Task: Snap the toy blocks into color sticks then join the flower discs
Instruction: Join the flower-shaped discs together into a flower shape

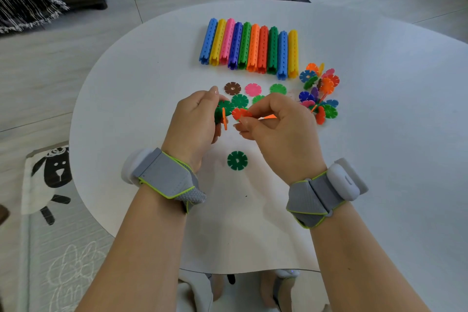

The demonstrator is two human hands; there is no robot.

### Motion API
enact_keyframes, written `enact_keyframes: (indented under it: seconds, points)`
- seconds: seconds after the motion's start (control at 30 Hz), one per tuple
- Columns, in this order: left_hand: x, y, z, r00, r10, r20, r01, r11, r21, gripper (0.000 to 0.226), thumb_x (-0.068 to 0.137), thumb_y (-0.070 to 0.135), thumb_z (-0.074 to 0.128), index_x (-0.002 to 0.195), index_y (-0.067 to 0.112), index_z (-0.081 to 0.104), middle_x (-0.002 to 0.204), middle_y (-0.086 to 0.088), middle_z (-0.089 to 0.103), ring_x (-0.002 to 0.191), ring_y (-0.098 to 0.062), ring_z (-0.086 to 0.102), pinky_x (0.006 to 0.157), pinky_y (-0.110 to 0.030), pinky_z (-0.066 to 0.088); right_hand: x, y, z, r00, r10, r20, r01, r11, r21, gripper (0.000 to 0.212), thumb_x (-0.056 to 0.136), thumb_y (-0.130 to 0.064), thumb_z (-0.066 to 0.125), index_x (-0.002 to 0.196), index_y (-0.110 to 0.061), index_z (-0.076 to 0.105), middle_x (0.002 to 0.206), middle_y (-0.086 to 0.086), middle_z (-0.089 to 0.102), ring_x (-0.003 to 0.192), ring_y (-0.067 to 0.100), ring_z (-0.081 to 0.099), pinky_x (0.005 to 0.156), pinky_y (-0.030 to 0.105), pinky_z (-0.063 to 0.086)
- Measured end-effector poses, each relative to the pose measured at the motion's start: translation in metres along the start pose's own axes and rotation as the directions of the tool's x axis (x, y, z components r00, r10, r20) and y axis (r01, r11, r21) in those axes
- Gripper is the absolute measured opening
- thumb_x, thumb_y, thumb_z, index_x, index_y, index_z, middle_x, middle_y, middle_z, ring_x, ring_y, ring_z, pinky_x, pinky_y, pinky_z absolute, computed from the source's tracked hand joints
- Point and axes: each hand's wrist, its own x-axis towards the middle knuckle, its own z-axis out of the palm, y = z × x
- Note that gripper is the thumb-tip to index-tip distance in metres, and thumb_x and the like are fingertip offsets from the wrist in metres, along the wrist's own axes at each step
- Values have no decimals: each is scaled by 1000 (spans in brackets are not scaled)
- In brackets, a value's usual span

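From the head view, the left hand gripped a small green disc cluster with one orange disc slotted in edge-on, held above the bench. The right hand pinched an orange-red flower disc just right of that cluster, almost touching it, its notched face turned to the camera. Its rim likely had to meet the cluster crosswise. The colour sticks lay in a row beyond.

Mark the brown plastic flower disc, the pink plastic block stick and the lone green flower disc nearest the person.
Brown plastic flower disc (232, 88): head view, centre hub.
Pink plastic block stick (227, 42): head view, mid-length.
Lone green flower disc (237, 160): head view, centre hub.
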Motion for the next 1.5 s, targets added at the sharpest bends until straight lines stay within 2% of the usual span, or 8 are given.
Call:
enact_keyframes:
  seconds: [0.4, 0.67, 0.93, 1.17, 1.3, 1.37, 1.43, 1.5]
  points:
    - [1, -2, 1, 999, 49, 13, -50, 997, 64, 34, 100, 31, 37, 87, 13, 64, 66, -3, 48, 58, -13, 42, 52, -24, 36, -1, 1, 2, 1000, -10, -28, 8, 998, -66, 8, 84, -6, 68, 83, -14, 65, 73, -6, 70, 62, 1, 68, 64, 28, 59]
    - [0, -4, 6, 982, 187, -17, -176, 948, 265, 37, 100, 28, 35, 92, 8, 65, 63, -1, 48, 62, -16, 43, 64, -33, 38, -1, 2, 3, 999, -34, -20, 31, 987, -160, 8, 85, -7, 66, 82, -15, 67, 72, -6, 71, 62, -2, 67, 66, 24, 58]
    - [3, -9, 8, 979, 204, 8, -198, 935, 295, 38, 100, 27, 35, 90, 7, 65, 65, -6, 52, 66, -22, 46, 66, -39, 40, -2, 4, 10, 992, -117, -43, 109, 983, -145, 7, 87, -3, 63, 80, -4, 66, 73, 4, 70, 61, 5, 68, 61, 34, 58]
    - [1, -4, 14, 981, 195, 11, -193, 965, 180, 35, 100, 28, 36, 93, 8, 64, 68, -2, 52, 66, -18, 45, 65, -36, 39, 1, 8, 9, 983, -117, -140, 108, 992, -68, 13, 86, -6, 65, 77, -14, 63, 75, 2, 70, 63, 7, 69, 64, 36, 59]
    - [-3, 2, 16, 987, 149, 60, -148, 989, -27, 19, 99, 29, 42, 113, 28, 54, 86, 7, 57, 64, -8, 51, 60, -24, 43, 3, 11, 10, 950, -197, -243, 171, 977, -124, 8, 84, -8, 66, 78, -12, 64, 73, 0, 70, 68, 14, 69, 65, 38, 58]
    - [-2, 0, 14, 991, 128, 38, -126, 990, -65, 28, 96, 27, 48, 124, 29, 44, 100, 3, 58, 71, -9, 57, 62, -24, 47, 1, 12, 9, 923, -254, -288, 203, 959, -196, 5, 83, -10, 66, 78, -11, 65, 72, 0, 69, 68, 18, 67, 64, 39, 56]
    - [-1, -1, 11, 993, 120, 15, -118, 987, -106, 30, 94, 21, 54, 122, 22, 45, 102, -5, 62, 76, -12, 61, 66, -25, 49, -1, 11, 7, 920, -283, -270, 219, 944, -245, 3, 82, -10, 66, 81, -12, 68, 74, -1, 69, 69, 16, 66, 66, 36, 55]
    - [-1, -3, 9, 991, 131, -15, -132, 987, -92, 25, 91, 17, 58, 114, 19, 49, 91, -4, 65, 77, -12, 63, 68, -25, 51, -3, 9, 4, 956, -227, -184, 169, 944, -284, 10, 85, -11, 65, 93, -15, 69, 84, -5, 69, 73, 11, 64, 72, 32, 55]
